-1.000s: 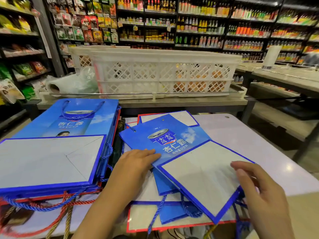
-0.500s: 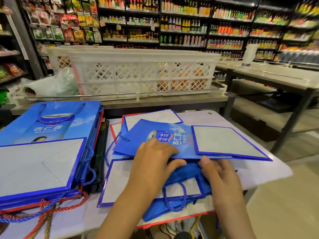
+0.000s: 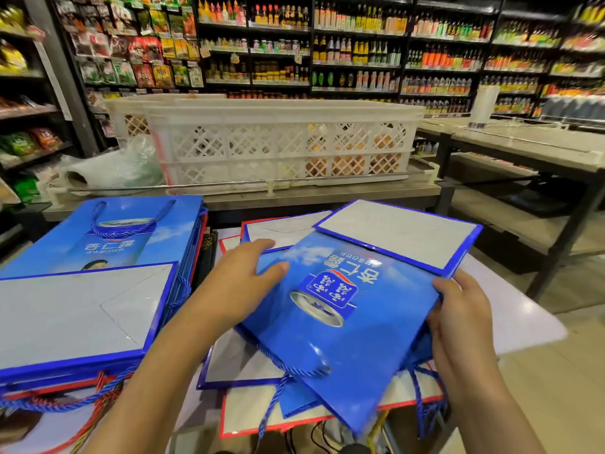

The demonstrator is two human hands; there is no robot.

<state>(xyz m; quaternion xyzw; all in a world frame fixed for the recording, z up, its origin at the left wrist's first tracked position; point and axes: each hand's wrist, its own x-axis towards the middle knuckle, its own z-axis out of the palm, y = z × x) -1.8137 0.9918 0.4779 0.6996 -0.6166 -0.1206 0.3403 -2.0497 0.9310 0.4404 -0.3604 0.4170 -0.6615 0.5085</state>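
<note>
Two hands clamp the flat blue bag [image 3: 353, 309]: right hand [image 3: 458, 326] pinches its right edge, left hand [image 3: 242, 283] grips its left edge, tilted just above the loose pile [image 3: 242, 362]. Best bet: keep it flat, watch the dangling handle cord [image 3: 294, 368], square it onto the left stack [image 3: 82, 316].

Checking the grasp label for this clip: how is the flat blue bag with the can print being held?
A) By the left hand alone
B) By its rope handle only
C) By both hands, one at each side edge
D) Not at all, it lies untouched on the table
C: the left hand grips the left edge of the blue bag, and the right hand grips its right edge.
</note>
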